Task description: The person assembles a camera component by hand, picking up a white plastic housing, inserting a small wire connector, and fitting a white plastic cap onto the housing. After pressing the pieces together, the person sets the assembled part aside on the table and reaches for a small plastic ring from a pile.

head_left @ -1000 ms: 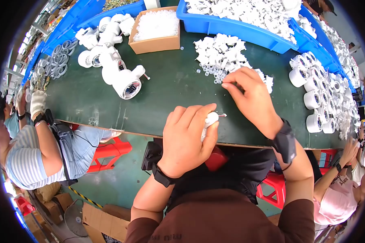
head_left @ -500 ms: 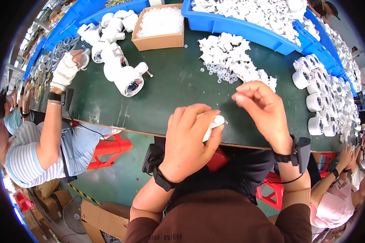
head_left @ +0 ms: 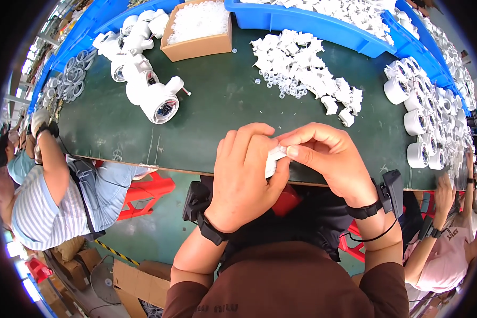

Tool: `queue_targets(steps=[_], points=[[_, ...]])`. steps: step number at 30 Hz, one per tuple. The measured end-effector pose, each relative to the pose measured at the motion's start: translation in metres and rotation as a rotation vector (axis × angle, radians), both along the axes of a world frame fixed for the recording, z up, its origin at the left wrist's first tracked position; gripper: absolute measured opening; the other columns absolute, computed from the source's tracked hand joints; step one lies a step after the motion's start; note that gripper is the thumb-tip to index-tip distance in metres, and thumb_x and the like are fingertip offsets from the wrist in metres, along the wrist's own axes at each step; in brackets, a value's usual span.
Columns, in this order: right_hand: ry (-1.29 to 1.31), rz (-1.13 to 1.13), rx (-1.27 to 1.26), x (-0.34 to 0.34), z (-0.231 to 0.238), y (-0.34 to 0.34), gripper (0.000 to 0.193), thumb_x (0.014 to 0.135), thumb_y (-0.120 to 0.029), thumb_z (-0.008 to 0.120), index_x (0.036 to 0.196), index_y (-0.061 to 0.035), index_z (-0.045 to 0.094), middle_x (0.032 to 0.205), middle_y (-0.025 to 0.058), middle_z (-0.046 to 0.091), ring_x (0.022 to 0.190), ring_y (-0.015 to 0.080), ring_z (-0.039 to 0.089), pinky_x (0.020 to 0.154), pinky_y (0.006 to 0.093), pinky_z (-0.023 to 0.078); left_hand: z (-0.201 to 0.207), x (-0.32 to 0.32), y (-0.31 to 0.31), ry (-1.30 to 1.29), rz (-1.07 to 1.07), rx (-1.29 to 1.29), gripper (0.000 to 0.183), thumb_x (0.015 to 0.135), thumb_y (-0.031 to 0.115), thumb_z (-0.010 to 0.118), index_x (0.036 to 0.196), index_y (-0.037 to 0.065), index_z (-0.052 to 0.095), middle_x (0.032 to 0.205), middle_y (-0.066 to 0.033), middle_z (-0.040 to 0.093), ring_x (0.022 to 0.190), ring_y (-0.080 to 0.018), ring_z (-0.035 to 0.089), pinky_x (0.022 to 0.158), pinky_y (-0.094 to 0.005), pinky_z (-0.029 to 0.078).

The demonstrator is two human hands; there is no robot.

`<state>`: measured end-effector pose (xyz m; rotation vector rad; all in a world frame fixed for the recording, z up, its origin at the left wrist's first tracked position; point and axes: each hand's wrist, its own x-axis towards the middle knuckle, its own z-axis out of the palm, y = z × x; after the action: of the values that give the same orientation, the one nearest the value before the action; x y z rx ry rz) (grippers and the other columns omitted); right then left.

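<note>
Close to the table's near edge, my left hand (head_left: 241,177) is wrapped around a small white plastic part (head_left: 271,165), whose end shows between thumb and fingers. My right hand (head_left: 334,164) has its thumb and forefinger pinched together against that end. Whatever may be between these fingertips is hidden. Farther out lies a heap of small white plastic pieces (head_left: 294,53), with several clear little sleeves (head_left: 282,87) along its left side.
White round housings (head_left: 161,106) with wires stand left of centre. Behind are a cardboard box (head_left: 199,50) of clear pieces and a blue bin (head_left: 312,26). White cylinders (head_left: 416,123) line the right. Grey rings (head_left: 74,79) lie at left, near a seated co-worker (head_left: 42,206).
My right hand has come down and left to meet the white plastic part in my left hand. The left co-worker's gloved hand has drawn back from the white housings.
</note>
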<state>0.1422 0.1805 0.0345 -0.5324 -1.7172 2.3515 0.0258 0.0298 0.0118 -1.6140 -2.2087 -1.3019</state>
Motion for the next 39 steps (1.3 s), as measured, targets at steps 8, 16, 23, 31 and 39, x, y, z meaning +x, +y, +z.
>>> queue_targets(steps=[8, 16, 23, 31, 39], points=[[-0.012, -0.091, -0.014, -0.005, -0.012, -0.012, 0.008, 0.097, -0.006, 0.069, 0.104, -0.002, 0.068, 0.105, 0.0063, 0.071, 0.097, 0.0117, 0.065, 0.088, 0.0287, 0.052, -0.005, 0.001, 0.006, 0.016, 0.021, 0.016, 0.034, 0.076, 0.006, 0.078, 0.104, 0.008, 0.059, 0.11, -0.0073, 0.063, 0.091, -0.0305, 0.058, 0.078, -0.0411, 0.044], [0.034, -0.125, -0.091, -0.003, -0.014, -0.017, 0.011, 0.101, -0.006, 0.064, 0.11, 0.0, 0.068, 0.105, 0.0055, 0.071, 0.1, 0.0124, 0.065, 0.091, 0.0294, 0.053, -0.01, 0.004, 0.003, 0.04, 0.064, 0.086, 0.036, 0.073, 0.0, 0.079, 0.101, 0.008, 0.06, 0.102, -0.0101, 0.066, 0.087, -0.0312, 0.058, 0.076, -0.0395, 0.047], [0.147, -0.266, 0.245, 0.0, -0.035, -0.034, 0.01, 0.102, -0.004, 0.061, 0.109, 0.0011, 0.066, 0.101, 0.0073, 0.07, 0.096, 0.0124, 0.065, 0.084, 0.0285, 0.053, 0.0, -0.007, -0.001, 0.046, -0.033, -0.004, 0.028, 0.074, 0.0, 0.078, 0.096, 0.008, 0.062, 0.103, -0.0108, 0.067, 0.09, -0.0325, 0.06, 0.08, -0.0418, 0.047], [0.065, -0.588, 1.23, 0.067, -0.019, 0.015, 0.016, 0.087, -0.001, 0.074, 0.103, -0.0062, 0.073, 0.114, 0.0106, 0.07, 0.111, 0.0302, 0.061, 0.096, 0.0397, 0.049, -0.01, -0.127, -0.025, 0.491, 0.483, -0.407, 0.039, 0.098, 0.028, 0.064, 0.136, 0.021, 0.066, 0.151, -0.002, 0.056, 0.151, -0.0297, 0.036, 0.121, -0.0608, 0.015], [-0.893, -0.957, 1.603, 0.179, -0.008, 0.09, 0.061, 0.087, -0.035, 0.081, 0.139, -0.013, 0.057, 0.128, 0.021, 0.05, 0.116, 0.04, 0.048, 0.104, 0.0469, 0.041, -0.01, -0.236, -0.033, 0.415, 0.654, -0.576, 0.049, 0.103, 0.047, 0.054, 0.144, 0.021, 0.06, 0.154, -0.009, 0.052, 0.148, -0.0308, 0.038, 0.116, -0.0599, 0.026]])
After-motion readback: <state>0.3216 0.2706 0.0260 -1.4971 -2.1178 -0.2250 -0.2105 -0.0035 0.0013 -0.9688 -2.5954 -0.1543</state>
